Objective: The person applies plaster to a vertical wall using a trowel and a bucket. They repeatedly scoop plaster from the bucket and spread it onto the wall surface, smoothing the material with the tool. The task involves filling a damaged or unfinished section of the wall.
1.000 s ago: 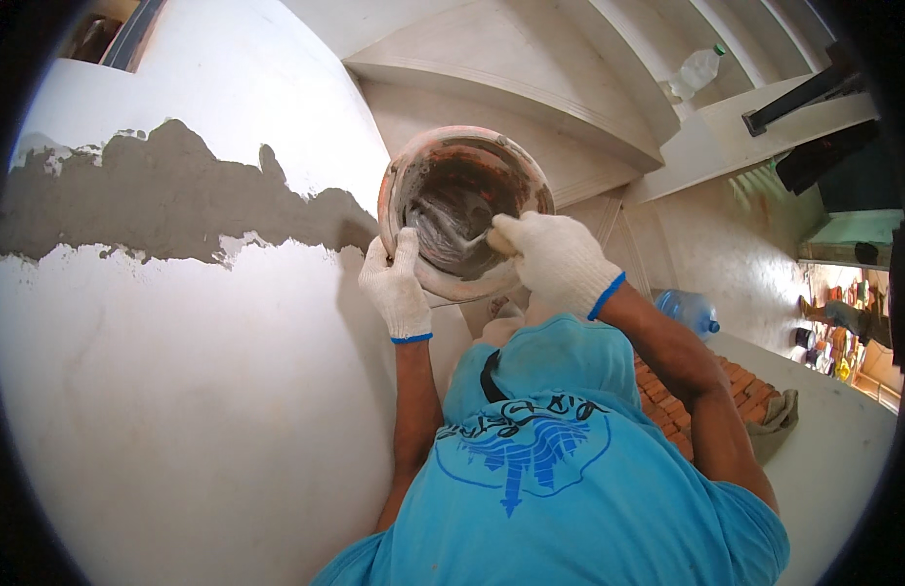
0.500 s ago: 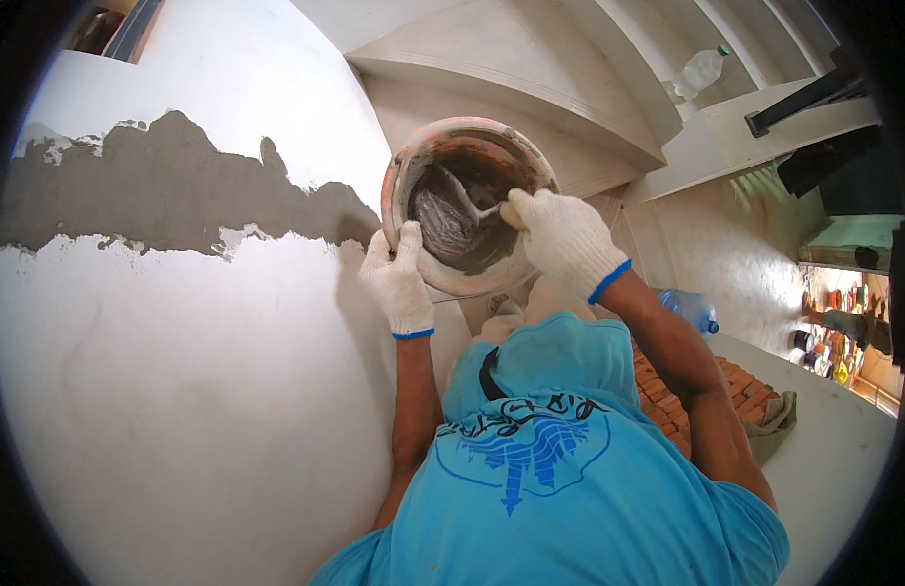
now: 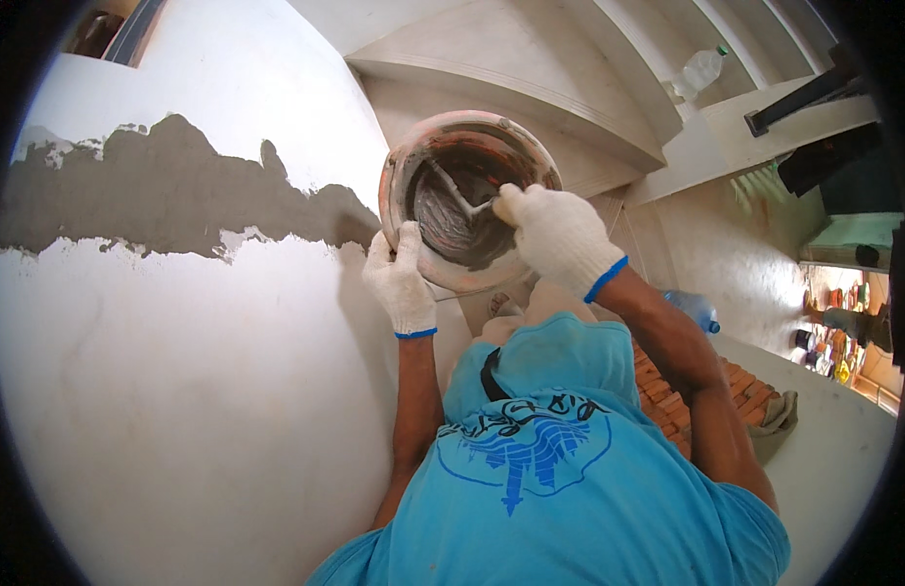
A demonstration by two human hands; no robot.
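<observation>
A round bucket (image 3: 395,186) with a mortar-smeared rim is tilted in front of me, its mouth facing me. My left hand (image 3: 401,285), in a white knitted glove with a blue cuff, grips the rim at the lower left, thumb over the edge. My right hand (image 3: 562,234), gloved alike, is closed round the handle of a trowel (image 3: 475,208) at the bucket's right side. The trowel's metal neck and blade reach inside, against wet grey mortar (image 3: 487,252). The fist hides the handle.
A white wall (image 3: 179,391) on the left bears a rough grey mortar band (image 3: 160,186). Stairs (image 3: 511,59) rise ahead, with a clear plastic bottle (image 3: 701,71) on them. A blue bottle (image 3: 694,310) and stacked bricks (image 3: 658,391) lie at my right, beside a crumpled cloth (image 3: 780,415).
The trowel has turned and shifted slightly inside the bucket, with my right hand moving a little left. The bucket has tilted slightly; my left hand keeps its hold on the rim.
</observation>
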